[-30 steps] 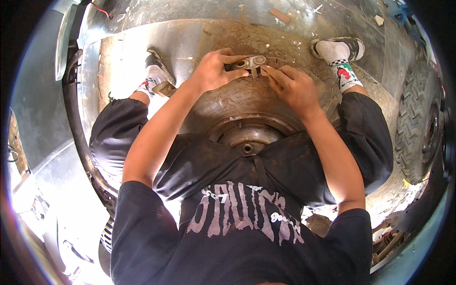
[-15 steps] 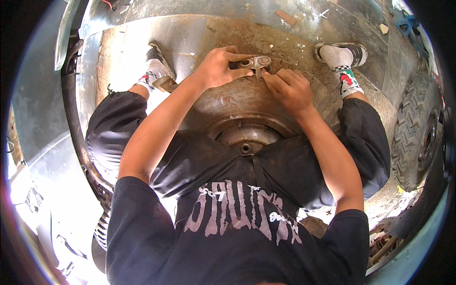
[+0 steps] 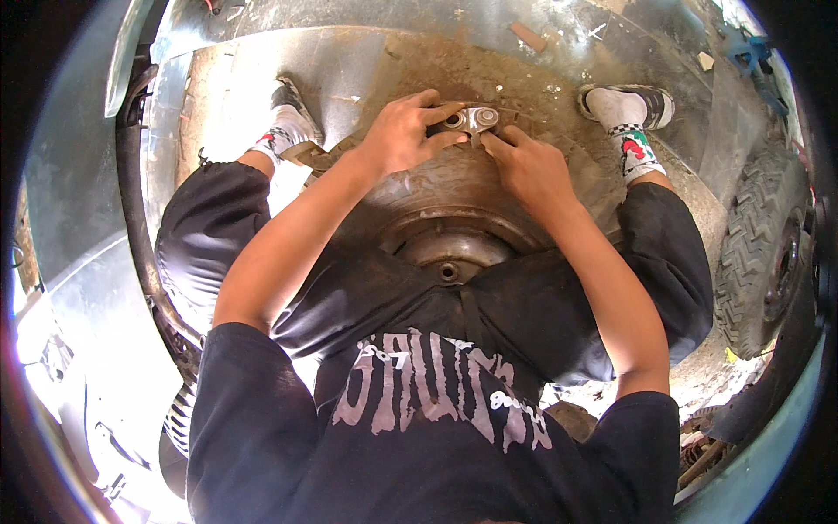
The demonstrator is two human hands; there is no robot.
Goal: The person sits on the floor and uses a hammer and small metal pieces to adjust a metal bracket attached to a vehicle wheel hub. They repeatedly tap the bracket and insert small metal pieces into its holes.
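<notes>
A small greyish metal part with two round, ring-like ends (image 3: 479, 116) sits over the far side of a worn, brown, dusty tyre (image 3: 419, 188) between my legs. My left hand (image 3: 403, 133) grips its left end, index finger above and thumb below. From the right, my right hand (image 3: 534, 170) closes its fingertips on the lower edge of the part, beside a short downward tab. Its lower fingers are curled and partly hidden. The tyre's metal rim (image 3: 463, 247), with a round hole at its hub, shows near my lap.
Metal sheets (image 3: 323, 61) cover much of the dirty floor. A treaded tyre (image 3: 755, 253) stands at the right, with a blue metal object (image 3: 746, 52) beyond it. A dark curved pipe (image 3: 135, 192) runs along the left. A brown scrap (image 3: 527, 37) lies at the far side.
The left index finger has shifted onto the top of the part's left end. My right fingers have moved slightly, and the part stays nearly in place.
</notes>
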